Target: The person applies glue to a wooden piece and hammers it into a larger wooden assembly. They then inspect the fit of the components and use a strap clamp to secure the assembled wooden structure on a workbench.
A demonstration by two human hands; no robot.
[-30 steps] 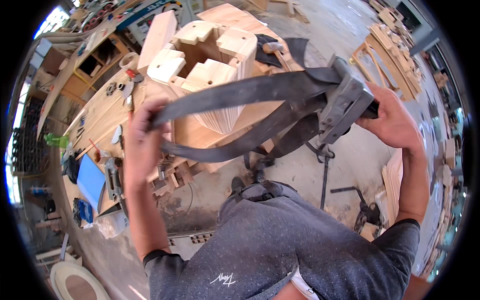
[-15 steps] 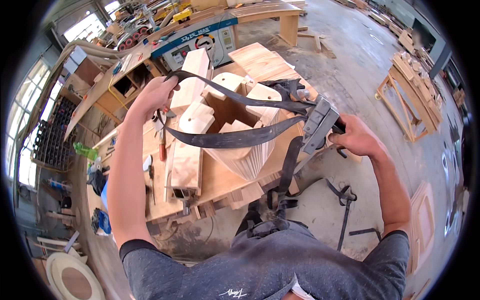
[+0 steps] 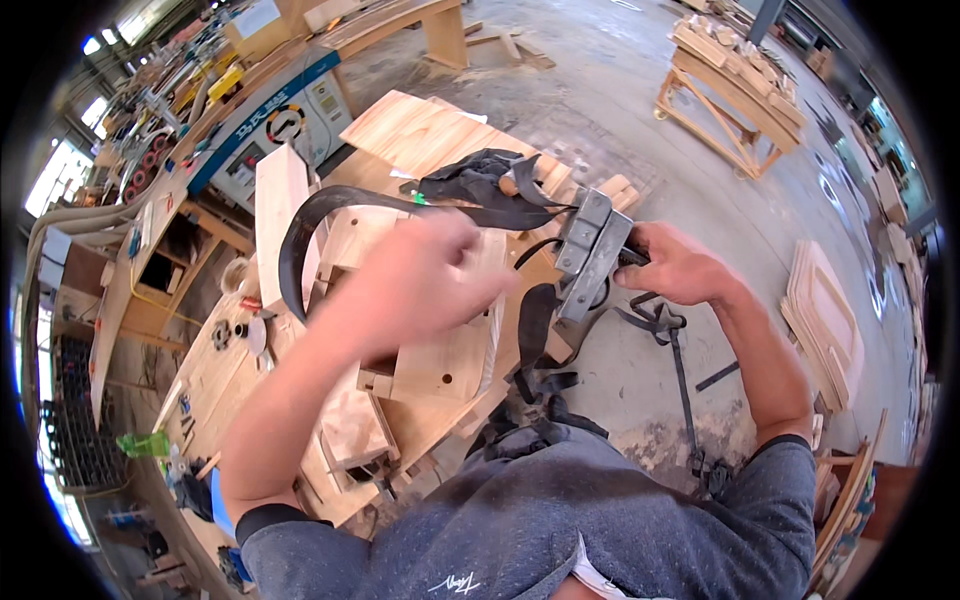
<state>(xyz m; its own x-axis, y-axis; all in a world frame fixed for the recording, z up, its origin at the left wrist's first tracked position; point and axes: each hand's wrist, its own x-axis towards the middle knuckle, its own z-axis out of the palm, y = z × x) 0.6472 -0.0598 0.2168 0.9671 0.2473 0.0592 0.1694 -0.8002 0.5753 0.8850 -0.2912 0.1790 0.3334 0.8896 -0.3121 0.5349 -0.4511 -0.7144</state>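
Black strap (image 3: pixel 292 262) has lost the left hand (image 3: pixel 430 270) from its bend left of hollow wooden column (image 3: pixel 445 360), hand now over column, blurred, can't tell its grip, right hand (image 3: pixel 680 265) grasping strap's metal buckle (image 3: pixel 592 250) right of column, dark cloth (image 3: pixel 465 180) beyond.

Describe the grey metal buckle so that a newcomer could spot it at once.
Start at the tan wooden worktop, then look right to the person's bare right hand. It holds a boxy grey metal buckle attached to a black fabric strap. Its rigid metal body sets it apart from the flat strap and the pale wooden block nearby.
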